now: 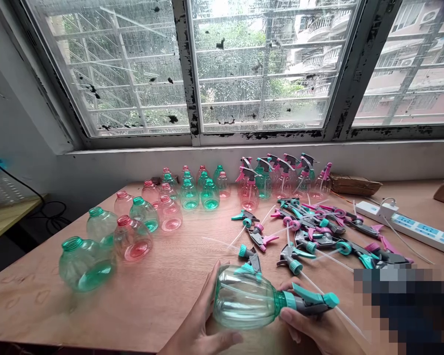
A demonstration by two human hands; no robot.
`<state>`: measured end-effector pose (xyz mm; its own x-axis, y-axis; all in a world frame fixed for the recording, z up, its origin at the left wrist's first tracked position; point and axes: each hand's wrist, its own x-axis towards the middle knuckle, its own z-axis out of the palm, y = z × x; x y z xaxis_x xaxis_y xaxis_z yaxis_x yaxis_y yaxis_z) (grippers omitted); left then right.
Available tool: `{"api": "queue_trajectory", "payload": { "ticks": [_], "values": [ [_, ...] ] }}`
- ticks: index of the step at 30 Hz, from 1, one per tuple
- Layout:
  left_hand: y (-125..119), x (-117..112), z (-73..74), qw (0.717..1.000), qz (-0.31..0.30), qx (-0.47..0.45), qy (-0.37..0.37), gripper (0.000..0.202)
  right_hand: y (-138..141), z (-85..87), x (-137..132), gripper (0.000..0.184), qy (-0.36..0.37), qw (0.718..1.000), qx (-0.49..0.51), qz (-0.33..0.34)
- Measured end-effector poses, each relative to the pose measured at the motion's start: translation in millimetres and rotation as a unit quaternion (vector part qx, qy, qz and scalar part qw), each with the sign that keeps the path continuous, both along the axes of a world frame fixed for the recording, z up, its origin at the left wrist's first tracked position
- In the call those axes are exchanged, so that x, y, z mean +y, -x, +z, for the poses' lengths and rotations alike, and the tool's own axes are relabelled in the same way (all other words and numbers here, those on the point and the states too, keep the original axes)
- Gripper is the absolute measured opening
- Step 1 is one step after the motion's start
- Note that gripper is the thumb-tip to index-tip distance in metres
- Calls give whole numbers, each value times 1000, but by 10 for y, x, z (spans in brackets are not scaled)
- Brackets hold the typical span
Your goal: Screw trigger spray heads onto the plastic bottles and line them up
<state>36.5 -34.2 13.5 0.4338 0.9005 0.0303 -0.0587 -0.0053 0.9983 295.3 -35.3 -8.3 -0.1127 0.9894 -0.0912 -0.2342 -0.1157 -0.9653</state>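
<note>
A clear green spray bottle point(244, 303) lies on its side in the air between my hands, low in the middle of the view. My left hand point(203, 315) is wrapped round its base end. At the neck, my right hand point(303, 323) grips the collar of the grey and teal trigger sprayer point(313, 301), which sits on the bottle's mouth. A thin dip tube shows through the bottle wall. Just behind the bottle, a loose grey and teal spray head point(249, 256) lies on the table.
Open green and pink bottles point(142, 213) stand in rows at the left and back. Bottles with sprayers point(249, 190) stand by the wall. Loose spray heads point(318, 227) are heaped at the right, beside a white power strip point(414, 229) on the wooden table point(107, 315).
</note>
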Motion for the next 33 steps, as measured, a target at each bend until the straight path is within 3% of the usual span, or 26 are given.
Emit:
{"api": "queue_trajectory", "payload": {
  "ticks": [7, 14, 20, 27, 33],
  "values": [
    [-45, -4, 41, 1000, -10, -23, 3, 96, 8, 74, -23, 52, 6, 999, 16, -30],
    [-11, -10, 49, 1000, -2, 14, -8, 106, -12, -22, 3, 51, -9, 1000, -12, 4],
    [-40, 3, 62, 1000, 0, 1, 3, 102, -7, 35, -23, 54, 2, 1000, 16, -18],
    [-24, -2, 39, 1000, -3, -8, 19, 111, -21, -53, 17, 51, -17, 1000, -19, 15],
    [-33, 12, 40, 1000, -5, 6, -4, 100, 7, 44, -31, 54, 0, 1000, -2, -29]
  ]
}}
